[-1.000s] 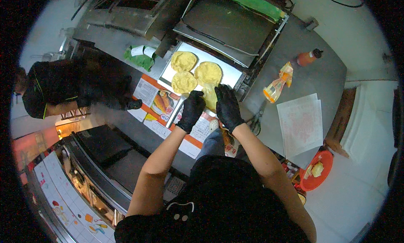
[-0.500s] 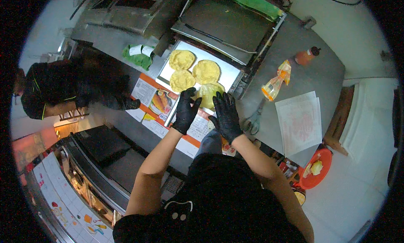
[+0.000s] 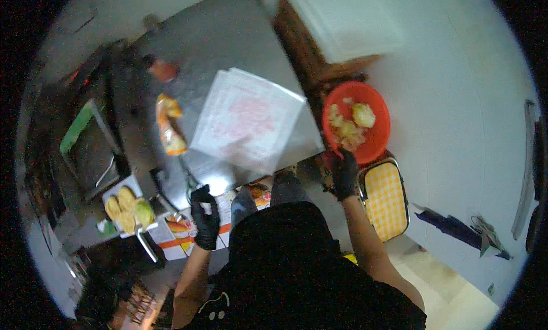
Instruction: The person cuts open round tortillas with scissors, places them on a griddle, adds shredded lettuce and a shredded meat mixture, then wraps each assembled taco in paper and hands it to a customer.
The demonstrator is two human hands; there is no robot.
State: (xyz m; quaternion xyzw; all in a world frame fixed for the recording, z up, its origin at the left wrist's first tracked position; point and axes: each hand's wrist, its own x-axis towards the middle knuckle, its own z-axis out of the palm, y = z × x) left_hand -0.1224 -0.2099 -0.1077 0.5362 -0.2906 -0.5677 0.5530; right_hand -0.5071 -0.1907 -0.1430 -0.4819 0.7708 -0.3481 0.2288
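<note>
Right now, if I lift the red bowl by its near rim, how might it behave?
The red bowl looks like plastic, so it is probably light and stiff. With the right hand only at its near edge, it may tip. The rounded pale leafy chunk inside looks loose and could roll.

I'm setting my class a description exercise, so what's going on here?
The person's right hand, black-gloved, is at the near rim of a red basin holding pale leafy vegetable; its grip is unclear. The gloved left hand is near the metal counter's edge; whether it holds anything is unclear. Printed sheets lie on the counter. At the left, round yellow flatbreads sit on a pale tray.
</note>
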